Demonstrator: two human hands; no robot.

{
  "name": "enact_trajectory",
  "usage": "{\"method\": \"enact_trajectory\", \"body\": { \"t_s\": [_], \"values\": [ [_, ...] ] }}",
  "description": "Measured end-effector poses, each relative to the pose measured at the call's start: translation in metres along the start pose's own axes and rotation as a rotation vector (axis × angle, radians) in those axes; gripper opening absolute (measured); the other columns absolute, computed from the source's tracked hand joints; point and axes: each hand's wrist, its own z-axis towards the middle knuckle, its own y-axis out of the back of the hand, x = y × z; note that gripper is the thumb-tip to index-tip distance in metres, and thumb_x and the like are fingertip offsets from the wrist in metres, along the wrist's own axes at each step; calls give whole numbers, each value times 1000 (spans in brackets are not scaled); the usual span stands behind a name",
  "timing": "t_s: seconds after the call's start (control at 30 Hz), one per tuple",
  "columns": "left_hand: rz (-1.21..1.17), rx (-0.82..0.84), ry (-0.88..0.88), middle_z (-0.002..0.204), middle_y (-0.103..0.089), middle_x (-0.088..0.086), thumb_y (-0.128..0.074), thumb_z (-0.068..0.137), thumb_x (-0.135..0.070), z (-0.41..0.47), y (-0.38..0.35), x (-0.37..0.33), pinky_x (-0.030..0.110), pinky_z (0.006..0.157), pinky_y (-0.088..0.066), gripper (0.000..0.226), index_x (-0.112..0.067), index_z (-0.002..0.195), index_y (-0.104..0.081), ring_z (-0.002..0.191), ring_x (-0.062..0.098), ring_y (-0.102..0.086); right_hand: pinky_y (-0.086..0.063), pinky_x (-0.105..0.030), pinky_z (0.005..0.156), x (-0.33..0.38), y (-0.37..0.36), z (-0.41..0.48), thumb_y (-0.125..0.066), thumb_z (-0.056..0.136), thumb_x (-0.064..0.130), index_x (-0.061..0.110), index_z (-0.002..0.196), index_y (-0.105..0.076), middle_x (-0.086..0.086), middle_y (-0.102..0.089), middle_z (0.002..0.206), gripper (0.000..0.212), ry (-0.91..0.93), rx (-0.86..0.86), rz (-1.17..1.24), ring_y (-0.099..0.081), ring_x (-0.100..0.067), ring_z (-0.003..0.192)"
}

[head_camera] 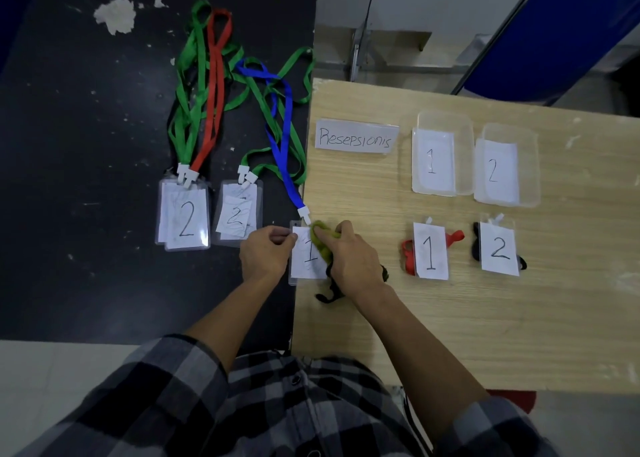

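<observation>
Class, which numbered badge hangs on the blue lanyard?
The badge marked 1 that the left hand pinches; the others have green, red or black lanyards.

One head-worn wide-angle camera looks steeply down past the person's chest. It hangs close over where the black table and wooden table meet.

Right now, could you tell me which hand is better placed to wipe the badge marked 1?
The right hand: it holds the green cloth on the badge, while the left hand pinches its left edge.
</observation>
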Motion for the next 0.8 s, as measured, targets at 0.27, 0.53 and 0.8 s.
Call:
{"method": "enact_trajectory", "body": {
  "t_s": [0.27,0.53,0.8],
  "values": [
    [43,-19,-64,84,-72,-13,-76,85,-33,-2,0,1,40,73,-63,13,-25,95,-75,80,6,-70,-47,-37,66,-15,2,-7,-57,90,6,37,147,-42,-6,-41,123,67,-10,0,-31,-53,-26,96],
    [53,-40,-56,84,-73,-13,-76,84,-36,-4,-1,0,41,73,-62,13,-27,94,-75,78,7,-69,-48,-38,65,-14,3,-10,-58,90,7,39,141,-48,-5,-43,121,61,135,71,-56,-52,-26,99],
    [19,-15,-22,79,-72,-14,-78,81,-37,1,-1,1,42,72,-62,8,-37,80,-70,77,8,-70,-44,-37,63,6,4,4,-57,89,5,35,146,-40,-8,-40,122,66,118,33,-113,-52,-28,97]
  ]
}}
